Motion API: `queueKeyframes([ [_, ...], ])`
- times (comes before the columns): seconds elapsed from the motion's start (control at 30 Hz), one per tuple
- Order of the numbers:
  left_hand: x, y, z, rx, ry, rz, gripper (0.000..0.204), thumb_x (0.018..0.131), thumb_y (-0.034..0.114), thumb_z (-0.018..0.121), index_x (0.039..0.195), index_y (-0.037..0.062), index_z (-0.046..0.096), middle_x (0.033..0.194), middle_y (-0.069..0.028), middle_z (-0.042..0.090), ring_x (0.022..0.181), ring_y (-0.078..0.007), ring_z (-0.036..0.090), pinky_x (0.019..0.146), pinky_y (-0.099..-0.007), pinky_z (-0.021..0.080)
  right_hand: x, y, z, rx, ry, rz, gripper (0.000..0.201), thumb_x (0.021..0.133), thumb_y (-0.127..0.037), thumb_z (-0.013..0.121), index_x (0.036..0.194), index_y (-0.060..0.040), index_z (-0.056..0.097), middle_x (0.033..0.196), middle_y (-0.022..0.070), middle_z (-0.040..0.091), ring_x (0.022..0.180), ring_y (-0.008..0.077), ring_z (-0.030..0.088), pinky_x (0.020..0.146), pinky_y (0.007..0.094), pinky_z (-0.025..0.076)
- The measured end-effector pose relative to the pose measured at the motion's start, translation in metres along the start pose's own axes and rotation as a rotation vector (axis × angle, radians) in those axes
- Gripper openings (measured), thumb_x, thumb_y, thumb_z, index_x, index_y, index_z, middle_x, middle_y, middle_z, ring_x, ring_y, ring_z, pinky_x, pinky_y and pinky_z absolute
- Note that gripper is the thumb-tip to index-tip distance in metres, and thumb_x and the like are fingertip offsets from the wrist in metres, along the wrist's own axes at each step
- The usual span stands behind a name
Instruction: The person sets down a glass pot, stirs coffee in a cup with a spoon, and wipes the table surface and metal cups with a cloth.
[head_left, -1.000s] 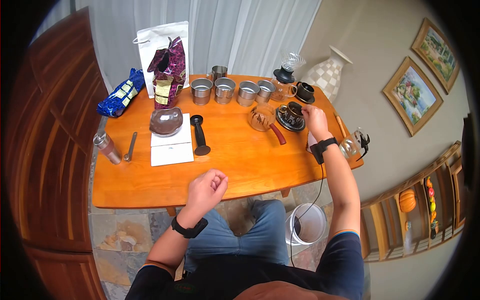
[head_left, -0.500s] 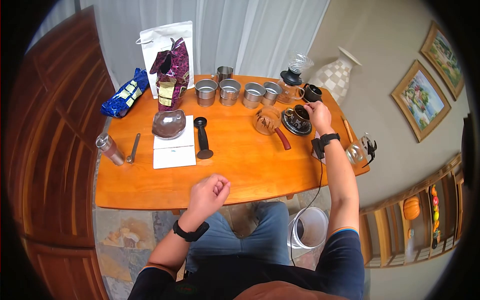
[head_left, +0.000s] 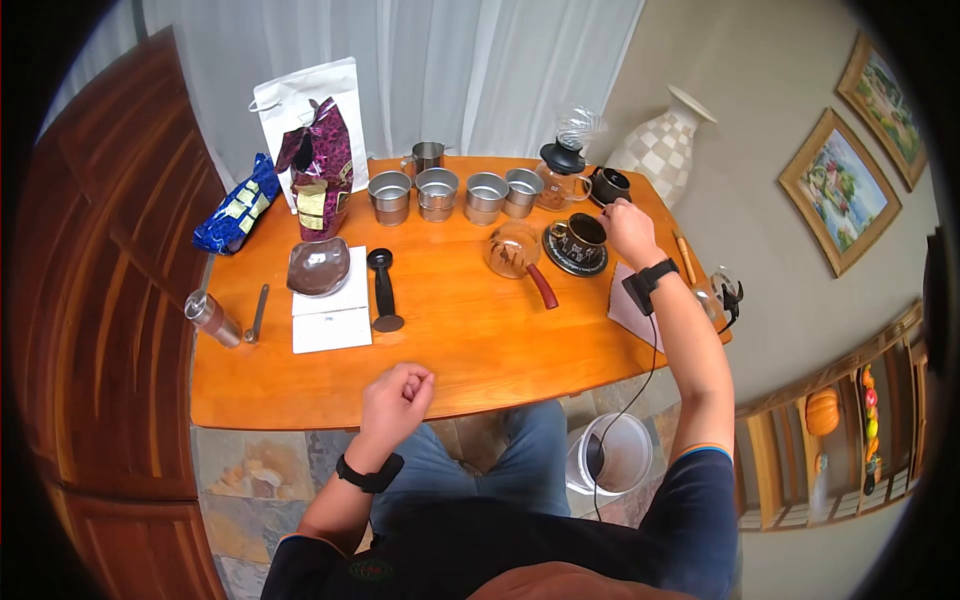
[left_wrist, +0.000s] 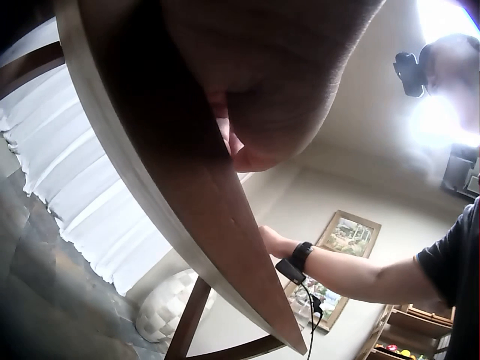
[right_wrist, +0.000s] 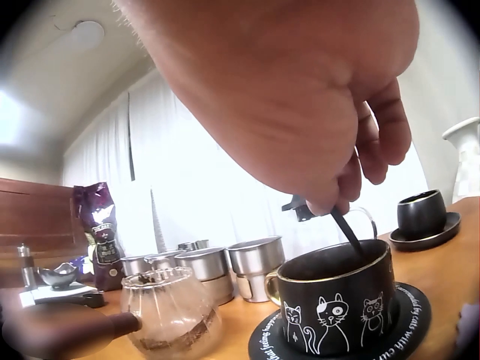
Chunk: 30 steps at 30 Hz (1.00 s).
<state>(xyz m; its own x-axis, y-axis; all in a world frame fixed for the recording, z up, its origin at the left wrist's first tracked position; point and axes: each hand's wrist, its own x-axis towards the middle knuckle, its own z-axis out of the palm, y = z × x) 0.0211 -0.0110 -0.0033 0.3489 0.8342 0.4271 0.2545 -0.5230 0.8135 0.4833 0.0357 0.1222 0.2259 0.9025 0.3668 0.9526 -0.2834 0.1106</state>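
Observation:
My right hand pinches the top of a thin dark handle between thumb and fingers. Its lower end goes into a black cup with white cat drawings and a gold rim, hidden inside. The cup stands on a black saucer with white lettering. To its left sits a round glass pot with a red-brown side handle. My left hand hovers by the table's front edge, its fingers loosely curled around nothing.
Several metal cups line the back, beside a glass server with a dripper. A second black cup is at the far right. Leftward are a tamper-like black tool, a dark bowl and a grinder. A white bucket stands on the floor.
My right hand has shifted slightly rightward around the cup's mouth, showing more of the cup's inside. The head view has turned a little. My left hand stays by the table's front edge.

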Motion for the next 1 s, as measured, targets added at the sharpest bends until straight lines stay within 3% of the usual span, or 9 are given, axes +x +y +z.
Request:
queueKeyframes([
  [0.07, -0.001, -0.002, 0.0, -0.005, 0.022, -0.012, 0.009, 0.087, 0.006, 0.076, 0.086, 0.0035, 0.068, 0.064, -0.004, 0.059, 0.053, -0.0129, 0.055, 0.052, -0.026, 0.046, -0.004, 0.001, -0.007, -0.004, -0.033, -0.008, 0.022, 0.092, -0.023, 0.069, 0.09, -0.0018, 0.074, 0.099, 0.0165, 0.07, 0.096, 0.0355, 0.069, 0.081, 0.0457, 0.056],
  [0.17, 0.0, -0.002, -0.003, -0.03, 0.01, -0.031, 0.008, 0.088, 0.005, 0.076, 0.087, 0.0027, 0.068, 0.064, -0.0021, 0.057, 0.054, -0.0101, 0.052, 0.052, -0.0245, 0.045, -0.007, 0.005, -0.009, -0.021, -0.084, -0.021, 0.021, 0.09, -0.022, 0.071, 0.086, -0.0017, 0.074, 0.097, 0.0161, 0.071, 0.093, 0.0357, 0.07, 0.08, 0.0458, 0.056],
  [0.27, 0.003, -0.003, -0.012, -0.097, -0.023, -0.153, 0.009, 0.088, 0.005, 0.076, 0.088, 0.0023, 0.068, 0.064, -0.0011, 0.057, 0.055, -0.0082, 0.051, 0.053, -0.0236, 0.044, -0.01, 0.01, -0.014, -0.027, -0.104, -0.044, 0.021, 0.09, -0.022, 0.071, 0.086, -0.0024, 0.075, 0.094, 0.016, 0.071, 0.09, 0.0356, 0.07, 0.079, 0.0455, 0.056],
  [0.37, 0.006, -0.012, -0.024, 0.039, 0.038, -0.198, 0.008, 0.089, 0.006, 0.075, 0.087, 0.0016, 0.068, 0.063, -0.0009, 0.057, 0.056, -0.007, 0.051, 0.054, -0.0234, 0.044, -0.013, 0.008, -0.023, 0.024, -0.102, -0.117, 0.02, 0.09, -0.022, 0.071, 0.086, -0.0033, 0.075, 0.091, 0.0165, 0.072, 0.089, 0.0348, 0.07, 0.077, 0.0447, 0.056],
  [0.47, 0.013, -0.014, -0.024, -0.027, 0.074, -0.266, 0.009, 0.089, 0.009, 0.075, 0.086, 0.0033, 0.069, 0.062, -0.0008, 0.058, 0.054, -0.0083, 0.053, 0.054, -0.0247, 0.045, -0.013, 0.004, -0.027, 0.119, -0.082, -0.175, 0.019, 0.09, -0.022, 0.071, 0.087, -0.0041, 0.076, 0.09, 0.0167, 0.072, 0.088, 0.0341, 0.07, 0.075, 0.044, 0.055],
  [0.57, 0.019, -0.002, -0.022, 0.203, 0.012, -0.24, 0.01, 0.089, 0.013, 0.076, 0.086, 0.0052, 0.07, 0.061, -0.0008, 0.059, 0.053, -0.0099, 0.055, 0.054, -0.0263, 0.046, -0.007, -0.002, -0.023, 0.195, -0.04, -0.197, 0.018, 0.089, -0.022, 0.071, 0.087, -0.0043, 0.076, 0.089, 0.0163, 0.072, 0.088, 0.0342, 0.07, 0.075, 0.0438, 0.055],
  [0.73, 0.017, 0.0, -0.02, 0.219, 0.029, -0.255, 0.011, 0.089, 0.015, 0.076, 0.086, 0.0061, 0.07, 0.061, -0.0009, 0.06, 0.052, -0.0109, 0.055, 0.054, -0.0273, 0.047, 0.009, -0.002, -0.009, 0.183, 0.013, -0.183, 0.017, 0.089, -0.02, 0.071, 0.086, -0.0042, 0.074, 0.089, 0.0157, 0.072, 0.088, 0.0343, 0.07, 0.074, 0.0437, 0.055],
  [0.93, 0.014, -0.008, -0.019, 0.189, 0.039, -0.245, 0.012, 0.089, 0.014, 0.077, 0.087, 0.0042, 0.07, 0.06, -0.0011, 0.059, 0.052, -0.009, 0.054, 0.054, -0.0252, 0.045, 0.013, 0.02, 0.009, 0.017, 0.098, -0.29, 0.013, 0.087, -0.02, 0.073, 0.086, -0.007, 0.075, 0.086, 0.0118, 0.072, 0.084, 0.0305, 0.072, 0.072, 0.0415, 0.057],
  [1.0, 0.015, -0.008, -0.017, 0.166, 0.047, -0.247, 0.011, 0.089, 0.012, 0.076, 0.087, 0.0034, 0.069, 0.06, -0.0008, 0.059, 0.052, -0.0083, 0.053, 0.053, -0.0245, 0.045, 0.006, 0.018, -0.003, 0.074, 0.013, -0.224, 0.011, 0.087, -0.015, 0.071, 0.083, -0.0056, 0.073, 0.089, 0.0135, 0.072, 0.087, 0.0314, 0.071, 0.074, 0.0418, 0.056],
])
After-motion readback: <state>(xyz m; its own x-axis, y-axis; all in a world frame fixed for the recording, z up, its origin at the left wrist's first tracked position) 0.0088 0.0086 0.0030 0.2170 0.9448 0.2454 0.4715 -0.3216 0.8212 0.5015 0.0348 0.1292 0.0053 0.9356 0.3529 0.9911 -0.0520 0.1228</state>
